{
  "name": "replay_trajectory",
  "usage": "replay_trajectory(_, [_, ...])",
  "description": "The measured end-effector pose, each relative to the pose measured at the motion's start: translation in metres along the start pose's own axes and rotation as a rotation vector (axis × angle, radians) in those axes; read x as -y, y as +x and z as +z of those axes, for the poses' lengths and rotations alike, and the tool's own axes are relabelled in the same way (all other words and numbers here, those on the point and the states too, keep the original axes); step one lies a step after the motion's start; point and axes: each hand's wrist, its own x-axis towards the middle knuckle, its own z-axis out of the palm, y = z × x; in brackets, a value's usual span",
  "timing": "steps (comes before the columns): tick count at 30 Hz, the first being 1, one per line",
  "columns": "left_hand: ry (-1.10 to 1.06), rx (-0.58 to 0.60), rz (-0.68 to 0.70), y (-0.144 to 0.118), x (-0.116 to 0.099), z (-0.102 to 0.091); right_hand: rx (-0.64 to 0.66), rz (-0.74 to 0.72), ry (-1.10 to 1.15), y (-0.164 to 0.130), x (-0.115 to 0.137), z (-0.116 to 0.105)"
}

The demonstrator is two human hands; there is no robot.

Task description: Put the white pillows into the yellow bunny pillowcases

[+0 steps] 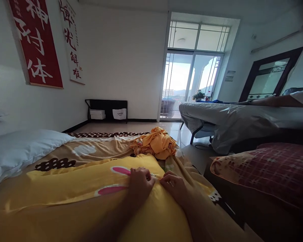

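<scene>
A plump yellow pillow in a yellow pillowcase (103,171) lies across the bed in front of me, with pink-and-white rabbit ears printed on it. My left hand (140,183) is closed on its upper side, thumb and fingers pinched together. Just to the right, my right hand (175,186) pinches the same cover. A short pale strip shows between the fingertips; whether it is part of the print or the cover's edge I cannot tell. Beyond the hands sits a crumpled heap of orange cloth (159,143).
A brown patterned blanket (111,148) covers the bed, and a white pillow (27,148) lies at left. To the right are a plaid reddish cushion (267,168) and a plastic-covered table (232,117), where another person's arm (275,101) rests. A black shelf (107,105) stands against the wall.
</scene>
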Motion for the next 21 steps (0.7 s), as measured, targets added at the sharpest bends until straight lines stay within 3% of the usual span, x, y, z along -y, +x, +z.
replay_trajectory(4, [0.419, -0.038, 0.499, -0.02, 0.0, -0.001, -0.015, -0.038, 0.021, 0.001, -0.005, 0.001])
replay_trajectory(6, [0.576, -0.08, 0.66, -0.027, 0.003, 0.0, -0.027, -0.049, 0.027, 0.002, -0.007, 0.001])
replay_trajectory(8, [0.599, -0.114, 0.624, -0.029, 0.007, -0.001, -0.02, -0.045, 0.027, 0.002, -0.006, 0.001])
replay_trajectory(13, [0.372, -0.219, 0.282, -0.029, 0.025, -0.022, 0.018, -0.032, 0.023, 0.002, -0.004, -0.002])
replay_trajectory(18, [0.401, -0.26, 0.289, -0.042, 0.051, -0.053, 0.013, -0.056, 0.038, 0.003, -0.011, 0.0])
replay_trajectory(21, [0.33, -0.257, 0.177, -0.05, 0.07, -0.069, 0.012, -0.042, 0.03, 0.003, -0.014, 0.001])
